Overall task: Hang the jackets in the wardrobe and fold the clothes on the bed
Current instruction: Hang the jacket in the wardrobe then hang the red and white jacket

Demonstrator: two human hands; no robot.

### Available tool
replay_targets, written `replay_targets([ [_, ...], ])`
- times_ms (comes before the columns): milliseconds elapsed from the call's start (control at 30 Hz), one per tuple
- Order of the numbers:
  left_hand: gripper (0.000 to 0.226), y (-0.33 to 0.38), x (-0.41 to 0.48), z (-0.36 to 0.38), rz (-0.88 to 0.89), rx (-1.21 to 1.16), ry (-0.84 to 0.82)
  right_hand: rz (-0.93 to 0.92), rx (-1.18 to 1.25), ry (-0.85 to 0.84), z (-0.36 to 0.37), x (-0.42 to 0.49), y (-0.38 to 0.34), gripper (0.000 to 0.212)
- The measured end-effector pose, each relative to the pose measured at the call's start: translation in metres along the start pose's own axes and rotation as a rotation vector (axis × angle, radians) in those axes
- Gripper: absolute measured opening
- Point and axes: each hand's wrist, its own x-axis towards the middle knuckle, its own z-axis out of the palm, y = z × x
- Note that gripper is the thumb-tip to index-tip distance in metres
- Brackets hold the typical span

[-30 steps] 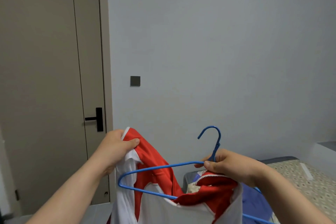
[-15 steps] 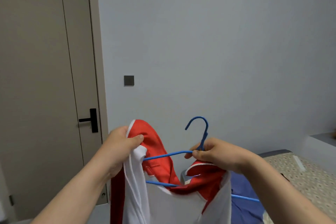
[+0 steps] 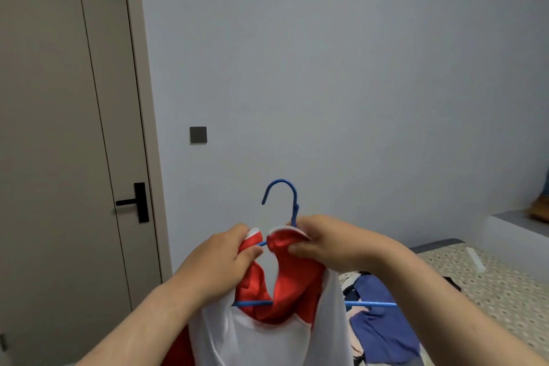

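A red and white jacket (image 3: 276, 333) hangs in front of me on a blue hanger (image 3: 292, 202), whose hook sticks up above my hands. My left hand (image 3: 225, 258) pinches the left side of the red collar. My right hand (image 3: 320, 242) grips the right side of the collar together with the hanger's neck. The two collar edges sit close together, just below the hook. The hanger's lower bar (image 3: 371, 304) pokes out to the right of the jacket.
A bed (image 3: 487, 285) with a patterned cover lies at the right, with blue and other clothes (image 3: 383, 327) heaped on it. A beige door (image 3: 59, 157) with a black handle (image 3: 135, 202) stands at the left. A grey ledge (image 3: 517, 223) sits at far right.
My left hand has drawn the jacket's left collar side rightward over the hanger toward my right hand, so the collar edges now nearly meet. The view has turned a little to the left.
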Motion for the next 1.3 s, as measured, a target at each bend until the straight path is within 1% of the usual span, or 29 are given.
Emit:
replay_targets([
  [33, 0.030, 0.001, 0.002, 0.001, -0.016, 0.025, 0.035, 0.013, -0.110, 0.043, 0.001, 0.002, 0.001, 0.014],
  [133, 0.033, -0.005, 0.007, 0.000, -0.128, 0.034, 0.133, 0.097, -0.536, 0.212, 0.001, 0.003, 0.025, 0.026],
  [167, 0.030, -0.010, 0.007, -0.004, -0.169, 0.019, 0.175, 0.137, -0.601, 0.298, 0.001, 0.000, 0.039, 0.028],
  [200, 0.024, -0.016, 0.008, -0.008, -0.203, 0.002, 0.229, 0.187, -0.581, 0.385, 0.001, -0.003, 0.052, 0.029],
  [233, 0.020, -0.024, 0.008, -0.013, -0.230, -0.031, 0.291, 0.230, -0.510, 0.465, 0.003, -0.005, 0.063, 0.028],
  [300, 0.026, -0.035, 0.007, -0.025, -0.227, -0.135, 0.392, 0.339, -0.287, 0.540, 0.005, -0.007, 0.080, 0.025],
  [333, 0.031, -0.038, 0.005, -0.030, -0.191, -0.193, 0.394, 0.413, -0.157, 0.543, 0.004, -0.005, 0.087, 0.033],
  [367, 0.036, -0.040, 0.002, -0.033, -0.139, -0.243, 0.358, 0.466, -0.030, 0.547, 0.003, -0.003, 0.094, 0.043],
  [433, 0.040, -0.040, -0.004, -0.039, -0.034, -0.277, 0.244, 0.540, 0.176, 0.581, -0.001, -0.003, 0.101, 0.052],
  [467, 0.043, -0.041, -0.006, -0.041, -0.009, -0.272, 0.188, 0.560, 0.302, 0.593, -0.002, -0.002, 0.104, 0.052],
  [533, 0.048, -0.046, -0.008, -0.044, -0.009, -0.287, 0.110, 0.571, 0.644, 0.587, -0.002, 0.000, 0.112, 0.046],
  [567, 0.048, -0.048, -0.009, -0.045, -0.015, -0.316, 0.079, 0.577, 0.774, 0.576, -0.003, -0.001, 0.115, 0.043],
  [600, 0.047, -0.050, -0.010, -0.047, -0.022, -0.350, 0.049, 0.580, 0.850, 0.564, -0.005, -0.001, 0.116, 0.042],
  [633, 0.045, -0.052, -0.011, -0.048, -0.030, -0.380, 0.023, 0.582, 0.876, 0.550, -0.008, -0.002, 0.116, 0.044],
  [733, 0.049, -0.057, -0.017, -0.046, -0.073, -0.496, -0.015, 0.619, 0.805, 0.557, -0.019, -0.003, 0.114, 0.045],
  [800, 0.043, -0.058, -0.019, -0.045, -0.099, -0.495, -0.019, 0.581, 0.848, 0.559, -0.023, -0.004, 0.111, 0.043],
  [867, 0.044, -0.061, -0.018, -0.042, -0.093, -0.348, -0.057, 0.516, 0.898, 0.538, -0.024, -0.002, 0.109, 0.039],
  [933, 0.047, -0.066, -0.015, -0.037, -0.110, -0.046, -0.085, 0.446, 0.896, 0.528, -0.025, -0.001, 0.105, 0.038],
  [1000, 0.043, -0.068, -0.012, -0.033, -0.176, 0.259, -0.010, 0.377, 0.813, 0.506, -0.027, 0.001, 0.099, 0.041],
  [1033, 0.042, -0.068, -0.011, -0.032, -0.207, 0.359, 0.029, 0.354, 0.774, 0.494, -0.027, 0.001, 0.095, 0.043],
  [1100, 0.042, -0.065, -0.008, -0.028, -0.227, 0.484, 0.075, 0.322, 0.720, 0.494, -0.024, 0.001, 0.086, 0.044],
  [1167, 0.041, -0.058, -0.004, -0.023, -0.226, 0.558, 0.110, 0.301, 0.657, 0.515, -0.014, 0.002, 0.076, 0.045],
  [1233, 0.037, -0.050, 0.001, -0.017, -0.239, 0.581, 0.159, 0.287, 0.571, 0.521, 0.004, 0.006, 0.066, 0.043],
  [1300, 0.033, -0.045, 0.006, -0.013, -0.231, 0.594, 0.192, 0.301, 0.421, 0.511, 0.018, 0.008, 0.059, 0.045],
])
